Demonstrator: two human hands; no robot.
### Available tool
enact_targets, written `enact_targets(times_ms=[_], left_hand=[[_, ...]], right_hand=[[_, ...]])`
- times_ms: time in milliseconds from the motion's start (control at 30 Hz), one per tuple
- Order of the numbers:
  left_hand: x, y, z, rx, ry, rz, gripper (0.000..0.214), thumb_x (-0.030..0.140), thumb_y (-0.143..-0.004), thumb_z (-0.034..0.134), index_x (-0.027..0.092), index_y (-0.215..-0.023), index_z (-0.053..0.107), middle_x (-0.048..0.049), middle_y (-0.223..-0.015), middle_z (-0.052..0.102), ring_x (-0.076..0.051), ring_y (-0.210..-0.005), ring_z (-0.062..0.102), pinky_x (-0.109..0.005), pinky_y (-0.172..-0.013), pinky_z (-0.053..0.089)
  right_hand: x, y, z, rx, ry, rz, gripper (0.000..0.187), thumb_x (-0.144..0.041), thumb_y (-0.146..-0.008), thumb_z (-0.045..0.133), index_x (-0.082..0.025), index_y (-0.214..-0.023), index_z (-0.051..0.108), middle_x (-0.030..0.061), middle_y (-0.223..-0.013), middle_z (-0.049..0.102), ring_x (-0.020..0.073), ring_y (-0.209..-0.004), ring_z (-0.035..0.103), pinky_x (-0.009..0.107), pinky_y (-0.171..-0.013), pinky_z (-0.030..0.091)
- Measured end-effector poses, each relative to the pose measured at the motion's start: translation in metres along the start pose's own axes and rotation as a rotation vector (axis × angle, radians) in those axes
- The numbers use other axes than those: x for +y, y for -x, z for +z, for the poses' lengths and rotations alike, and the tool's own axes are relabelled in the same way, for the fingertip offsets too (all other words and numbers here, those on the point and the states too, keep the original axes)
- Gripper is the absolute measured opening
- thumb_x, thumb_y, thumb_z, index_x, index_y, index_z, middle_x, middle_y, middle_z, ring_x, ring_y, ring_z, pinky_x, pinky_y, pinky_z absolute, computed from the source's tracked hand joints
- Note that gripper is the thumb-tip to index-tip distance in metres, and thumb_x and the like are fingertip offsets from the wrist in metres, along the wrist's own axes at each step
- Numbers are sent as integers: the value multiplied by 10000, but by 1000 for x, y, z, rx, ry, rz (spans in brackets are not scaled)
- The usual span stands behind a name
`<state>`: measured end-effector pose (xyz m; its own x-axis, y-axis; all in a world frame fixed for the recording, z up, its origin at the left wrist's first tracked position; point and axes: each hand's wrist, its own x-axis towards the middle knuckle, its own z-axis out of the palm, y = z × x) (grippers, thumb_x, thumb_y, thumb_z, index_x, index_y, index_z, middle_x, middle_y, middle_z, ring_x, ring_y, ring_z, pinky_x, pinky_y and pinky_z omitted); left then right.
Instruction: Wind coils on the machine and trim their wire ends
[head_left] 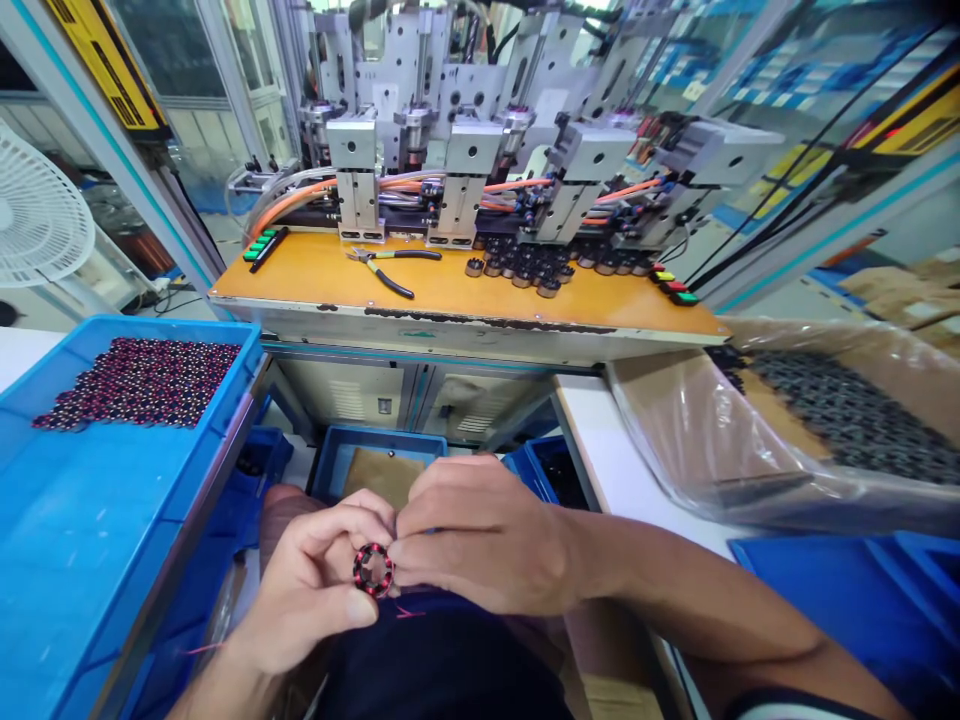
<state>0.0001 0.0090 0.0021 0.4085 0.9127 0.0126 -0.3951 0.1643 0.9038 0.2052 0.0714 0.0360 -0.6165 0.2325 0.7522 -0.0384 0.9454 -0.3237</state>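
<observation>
A small ring-shaped motor stator (pixel 373 571) with red wire windings and a black core faces up in front of my lap. My left hand (pixel 311 570) is closed on it, thumb at the lower edge and fingers behind. Against the stator's right side, my right hand (pixel 484 535) has its fingers pressed together. What those fingertips pinch is hidden. Loose pink wire ends (pixel 409 613) show just below the right fingers, over the dark clothing.
A blue tray (pixel 112 510) with rows of wound stators stands at left. Ahead, an orange machine bench (pixel 300 283) carries cutting pliers (pixel 394 268) and black cores (pixel 529 262). A plastic-lined carton (pixel 675 400) of dark parts sits right. A blue bin (pixel 324 470) lies below.
</observation>
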Motion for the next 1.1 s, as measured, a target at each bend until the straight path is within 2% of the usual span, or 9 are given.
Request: enact_targets(times_ms=[133,333,433,500,633,767,867,967,1100], left_hand=[[-1,-2,0,15,-62,65,301,264,-691,835,223,-980,761,-59,-973,575,-142,-767,554,-248,-672,470],[-2,-3,3,90,-218,191,336,148,-717,813,279,-1023,764,-50,-1033,632,-155,-931,619,-204,-760,506],[-3,0,3,154,-269,137,539,175,-703,837,326,-1200,694,-44,-1085,684,-174,-982,651,-221,-842,521],[-4,2,1,140,-299,52,567,229,-721,833,312,-1254,660,-43,-1033,717,-171,-917,672,-224,-823,535],[-3,5,2,132,-341,64,261,249,-853,712,283,-1111,721,-17,-868,732,-119,-732,668,-175,-673,539],[-2,4,7,190,-308,127,273,160,-888,660,313,-1108,711,10,-781,712,-104,-665,680,-175,-635,554],[-2,1,8,167,-224,195,320,150,-850,703,320,-1121,714,-19,-968,712,-117,-713,699,-223,-684,579],[-5,0,5,107,-124,272,224,200,-789,777,259,-1003,749,-61,-1172,664,-136,-775,705,-290,-776,589],[-12,0,1,73,101,318,232,232,-695,861,225,-839,679,-28,-1062,716,-207,-978,705,-343,-911,551]], right_hand=[[-4,3,7,98,-44,75,67,-159,-929,620,-124,-887,659,64,-779,718,132,-708,631,260,-649,486],[-14,8,18,175,33,275,163,-210,-997,522,-164,-864,604,18,-764,686,85,-699,630,203,-686,483],[-14,10,21,229,110,246,165,-207,-1001,501,-160,-870,589,26,-773,677,92,-727,643,212,-711,489],[-12,12,21,249,144,205,158,-186,-995,500,-158,-867,587,28,-766,673,93,-735,646,206,-720,492],[-11,13,23,257,182,198,180,-203,-1000,499,-163,-849,588,18,-745,664,88,-684,631,208,-697,487],[-12,15,27,289,187,251,164,-207,-996,505,-174,-859,589,10,-741,652,96,-690,628,215,-683,490],[-13,17,29,304,194,300,130,-195,-982,521,-178,-873,590,14,-762,655,101,-706,620,219,-695,498],[-14,17,30,317,197,345,132,-197,-980,519,-176,-870,589,18,-765,648,104,-708,609,222,-692,493],[-15,14,28,325,144,295,146,-200,-987,499,-172,-871,582,16,-751,631,104,-707,606,222,-683,489]])
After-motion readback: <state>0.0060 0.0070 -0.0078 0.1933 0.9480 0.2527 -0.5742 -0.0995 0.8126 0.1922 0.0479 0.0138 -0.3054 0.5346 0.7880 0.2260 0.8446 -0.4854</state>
